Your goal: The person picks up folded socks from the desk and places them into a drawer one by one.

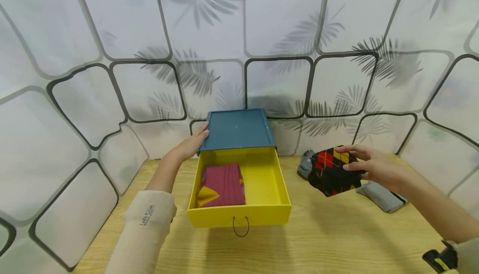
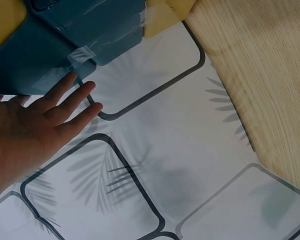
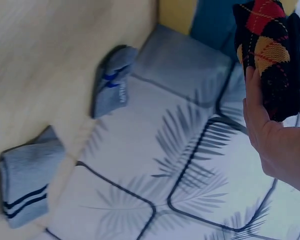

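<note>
A blue drawer case (image 1: 237,129) stands on the wooden table (image 1: 329,240) with its yellow drawer (image 1: 278,182) pulled out. A folded maroon sock with a yellow patch (image 1: 223,184) lies in the drawer's left half. My left hand (image 1: 194,141) rests with straight fingers (image 2: 72,102) against the case's left side (image 2: 55,45). My right hand (image 1: 374,166) holds a folded black, red and yellow argyle sock (image 1: 331,170) above the table, right of the drawer; in the right wrist view the argyle sock (image 3: 270,50) sits between thumb and fingers.
Two folded grey socks lie on the table: one (image 1: 306,164) behind the argyle sock, one (image 1: 381,197) under my right hand, also the nearer grey sock (image 3: 25,175) and the farther one (image 3: 112,80). A leaf-patterned white wall (image 1: 239,37) surrounds the table. A cord loop (image 1: 241,226) hangs from the drawer front.
</note>
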Available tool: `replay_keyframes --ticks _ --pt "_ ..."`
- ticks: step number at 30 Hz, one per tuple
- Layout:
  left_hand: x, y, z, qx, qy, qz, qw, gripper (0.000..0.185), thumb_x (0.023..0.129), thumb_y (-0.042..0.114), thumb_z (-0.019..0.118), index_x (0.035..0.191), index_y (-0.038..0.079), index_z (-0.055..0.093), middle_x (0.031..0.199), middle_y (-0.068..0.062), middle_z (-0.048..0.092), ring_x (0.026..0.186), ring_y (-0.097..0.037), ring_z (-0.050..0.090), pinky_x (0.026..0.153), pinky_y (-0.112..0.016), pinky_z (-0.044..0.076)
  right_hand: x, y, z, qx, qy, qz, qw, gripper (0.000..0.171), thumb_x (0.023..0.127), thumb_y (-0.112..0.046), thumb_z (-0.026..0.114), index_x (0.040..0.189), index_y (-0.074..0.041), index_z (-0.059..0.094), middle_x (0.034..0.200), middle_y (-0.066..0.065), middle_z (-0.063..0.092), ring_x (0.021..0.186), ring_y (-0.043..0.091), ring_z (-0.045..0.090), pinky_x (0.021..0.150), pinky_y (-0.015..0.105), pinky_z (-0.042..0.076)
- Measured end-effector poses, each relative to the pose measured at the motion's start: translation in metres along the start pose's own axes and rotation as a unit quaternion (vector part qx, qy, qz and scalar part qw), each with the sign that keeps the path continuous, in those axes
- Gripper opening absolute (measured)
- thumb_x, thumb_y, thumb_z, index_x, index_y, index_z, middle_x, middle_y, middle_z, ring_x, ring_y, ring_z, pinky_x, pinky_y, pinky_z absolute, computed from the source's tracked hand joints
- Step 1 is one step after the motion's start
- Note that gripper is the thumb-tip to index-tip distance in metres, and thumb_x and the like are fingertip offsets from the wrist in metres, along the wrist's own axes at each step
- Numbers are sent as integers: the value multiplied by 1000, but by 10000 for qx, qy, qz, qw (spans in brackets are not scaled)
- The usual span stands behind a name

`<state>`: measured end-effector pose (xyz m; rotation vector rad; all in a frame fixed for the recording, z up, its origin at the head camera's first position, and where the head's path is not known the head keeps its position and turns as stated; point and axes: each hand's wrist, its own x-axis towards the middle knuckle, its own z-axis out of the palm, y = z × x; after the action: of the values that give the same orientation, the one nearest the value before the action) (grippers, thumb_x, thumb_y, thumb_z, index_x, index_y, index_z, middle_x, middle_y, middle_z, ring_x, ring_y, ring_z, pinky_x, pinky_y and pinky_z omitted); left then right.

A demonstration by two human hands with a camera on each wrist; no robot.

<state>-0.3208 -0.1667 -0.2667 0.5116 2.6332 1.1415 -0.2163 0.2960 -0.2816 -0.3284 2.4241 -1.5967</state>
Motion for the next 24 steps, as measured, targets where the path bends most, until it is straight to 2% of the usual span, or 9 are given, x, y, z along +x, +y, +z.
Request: replay_keyframes --ticks 2,6,12,16,20,24 --pt "0 1 1 -8 5 26 10000 55 102 40 14 149 22 -7 152 -8 -10 136 -35 -1 104 -57 8 0 -12 1 94 -14 -35 9999 50 91 -16 59 136 -11 39 150 21 0 131 47 5 92 70 19" --pt "-1 2 1 17 37 11 10000 54 102 39 15 149 22 -7 152 -8 -9 136 -36 0 104 -57 8 0 -36 5 161 -26 -89 9998 51 90 -16 60 137 -13 38 151 17 0 133 44 3 94 68 20" --pt "-1 4 2 47 112 -40 9999 54 102 39 15 149 23 -5 152 -9 -7 135 -37 2 104 -58 10 3 -64 16 372 -83 -251 9990 51 90 -14 60 136 -14 39 151 13 3 134 40 6 95 65 20" --pt "1 3 4 22 327 52 9995 54 102 38 18 150 20 0 152 -12 0 135 -38 7 104 -56 14 7 -81 28 538 -176 -392 9976 49 90 -13 60 135 -14 41 151 9 11 133 34 13 95 56 27" --pt "3 0 4 -114 538 307 9980 54 103 34 21 150 13 6 151 -16 6 134 -38 11 105 -53 15 13 -96 43 759 -266 -467 9957 48 89 -13 62 134 -15 44 150 6 15 131 30 19 90 45 33" --pt "1 2 3 -170 498 391 9979 55 103 35 19 149 8 6 151 -16 6 135 -35 8 107 -50 12 19 -110 61 910 -319 -509 9940 46 88 -12 63 131 -15 47 150 7 14 131 29 19 76 34 37"
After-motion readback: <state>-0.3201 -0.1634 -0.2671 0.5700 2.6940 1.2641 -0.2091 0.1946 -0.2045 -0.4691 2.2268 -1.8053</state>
